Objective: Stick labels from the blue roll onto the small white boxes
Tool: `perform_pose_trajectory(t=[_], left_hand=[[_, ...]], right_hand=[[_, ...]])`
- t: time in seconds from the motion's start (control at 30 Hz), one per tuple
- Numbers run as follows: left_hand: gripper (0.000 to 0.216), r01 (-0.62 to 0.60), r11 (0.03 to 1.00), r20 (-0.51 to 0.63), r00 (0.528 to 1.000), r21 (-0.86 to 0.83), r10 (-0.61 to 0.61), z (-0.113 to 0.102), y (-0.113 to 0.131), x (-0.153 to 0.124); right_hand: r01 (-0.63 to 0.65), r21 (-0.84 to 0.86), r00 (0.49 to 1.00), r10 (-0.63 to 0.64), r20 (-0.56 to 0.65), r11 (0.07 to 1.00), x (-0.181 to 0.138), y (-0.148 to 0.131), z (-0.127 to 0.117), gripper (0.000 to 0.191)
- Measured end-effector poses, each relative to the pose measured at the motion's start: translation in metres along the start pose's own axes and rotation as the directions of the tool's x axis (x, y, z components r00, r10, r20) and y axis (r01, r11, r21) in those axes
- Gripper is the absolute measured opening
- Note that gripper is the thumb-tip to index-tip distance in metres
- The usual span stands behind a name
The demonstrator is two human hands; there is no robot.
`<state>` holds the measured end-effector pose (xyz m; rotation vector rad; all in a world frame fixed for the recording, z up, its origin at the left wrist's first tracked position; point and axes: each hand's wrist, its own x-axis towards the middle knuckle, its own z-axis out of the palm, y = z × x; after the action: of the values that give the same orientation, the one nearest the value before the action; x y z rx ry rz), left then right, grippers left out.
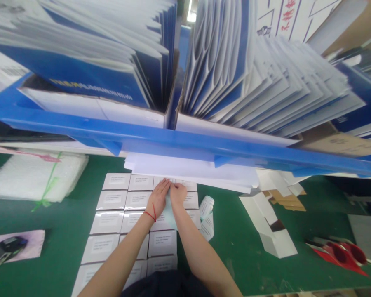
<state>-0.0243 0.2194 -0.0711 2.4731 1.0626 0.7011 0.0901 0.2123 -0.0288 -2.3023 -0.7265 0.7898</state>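
Head view: at the centre, the left hand [157,198] and right hand [177,194] meet over a grid of white labelled boxes [111,200] on the green table [68,214]. Both grips pinch a pale sheet [168,212] narrowly between them. Red scissors [340,252] lie at 4 o'clock, an open white carton [273,237] nearer, and a blue rack [173,136] at 12.

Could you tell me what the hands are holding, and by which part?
Both the left hand and right hand pinch the upper edge of a thin pale sheet, over the rows of white boxes.
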Motion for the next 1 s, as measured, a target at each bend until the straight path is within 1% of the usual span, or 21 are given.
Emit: perform_pose_trajectory(t=[0.2, 0.3, 0.63, 0.8, 0.93, 1.0], left_hand=[[0.063, 0.016, 1.0, 0.004, 1.0, -0.001, -0.016, 0.002, -0.001, 0.0], [0.062, 0.002, 1.0, -0.006, 1.0, 0.006, -0.002, 0.002, 0.001, 0.0], [0.059, -0.018, 0.999, -0.027, 0.999, 0.036, 0.019, 0.0, 0.003, 0.0], [0.059, 0.007, 1.0, 0.006, 1.0, 0.021, -0.007, 0.004, 0.003, 0.005], [0.054, 0.017, 1.0, 0.05, 0.999, 0.003, -0.017, 0.002, 0.005, 0.012], [0.055, 0.014, 1.0, 0.063, 0.998, 0.009, -0.015, 0.001, 0.005, 0.012]], right_hand=[[0.002, 0.017, 1.0, -0.002, 0.003, 1.0, 0.002, 0.002, 0.001, 0.025], [0.01, 0.021, 1.0, -0.011, 0.004, 1.0, 0.003, 0.003, 0.001, 0.025], [0.011, -0.032, 0.999, -0.01, 0.033, 0.999, 0.001, -0.001, -0.004, 0.025], [0.006, -0.035, 1.0, -0.005, 0.03, 0.999, 0.0, -0.001, -0.004, 0.025], [0.022, -0.034, 0.999, -0.021, 0.039, 0.999, 0.0, -0.001, -0.005, 0.027], [0.018, -0.042, 0.999, -0.016, 0.039, 0.999, 0.0, -0.001, -0.005, 0.027]])
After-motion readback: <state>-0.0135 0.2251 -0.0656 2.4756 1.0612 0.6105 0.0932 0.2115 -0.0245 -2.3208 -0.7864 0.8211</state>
